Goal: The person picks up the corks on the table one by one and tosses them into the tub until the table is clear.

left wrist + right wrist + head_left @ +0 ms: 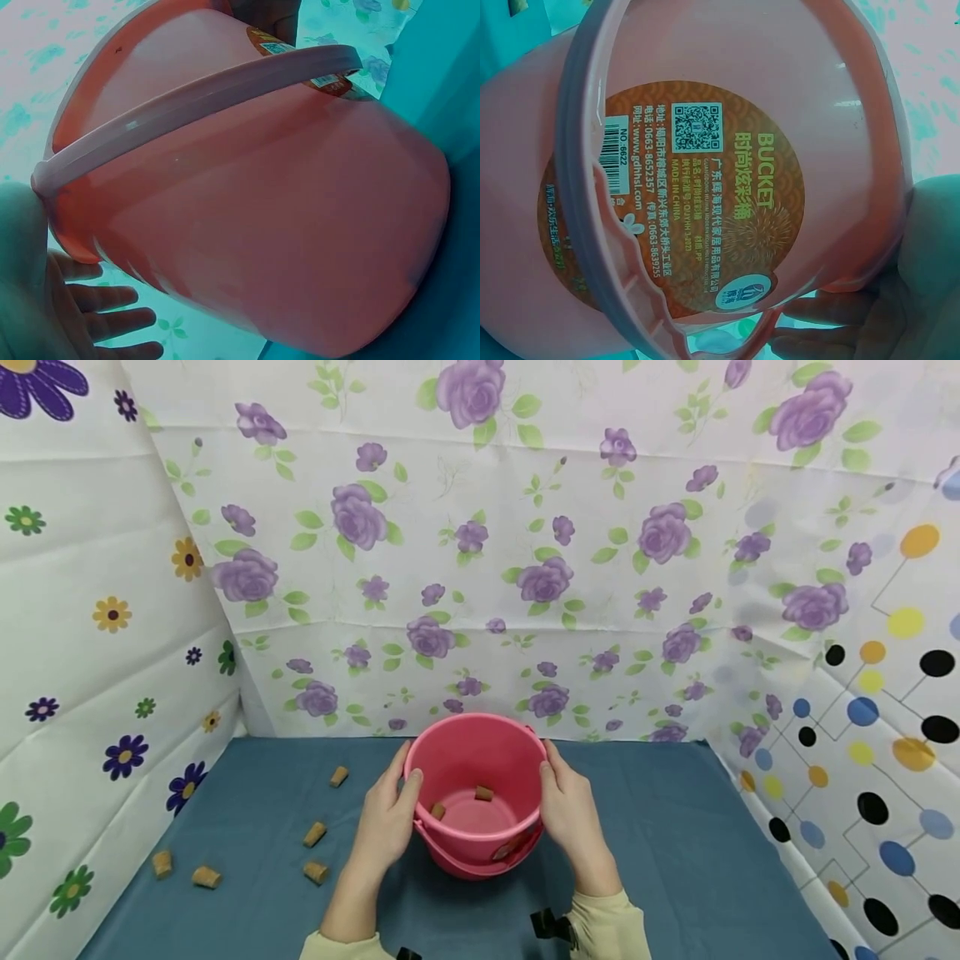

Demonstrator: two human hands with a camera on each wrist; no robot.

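Note:
A pink plastic bucket (480, 852) is in the middle of the head view, its mouth tipped toward the camera. My left hand (387, 814) grips the rim at its left side, thumb at the edge; the left wrist view shows the other fingers (112, 324) stretched out below the rim. On the opposite side, my right hand (572, 806) holds the rim, thumb against its edge. Inside the bucket lie two corks, one cork (483, 793) near the middle of the bottom. The handle (202, 97) hangs down across the near side, over an orange label (705, 187).
Several more corks lie scattered to the left on the blue cloth (697, 860), among them one cork (316, 872) near my left forearm and one (162, 863) by the left edge. Flower-patterned sheets (480, 577) stand behind and beside the table.

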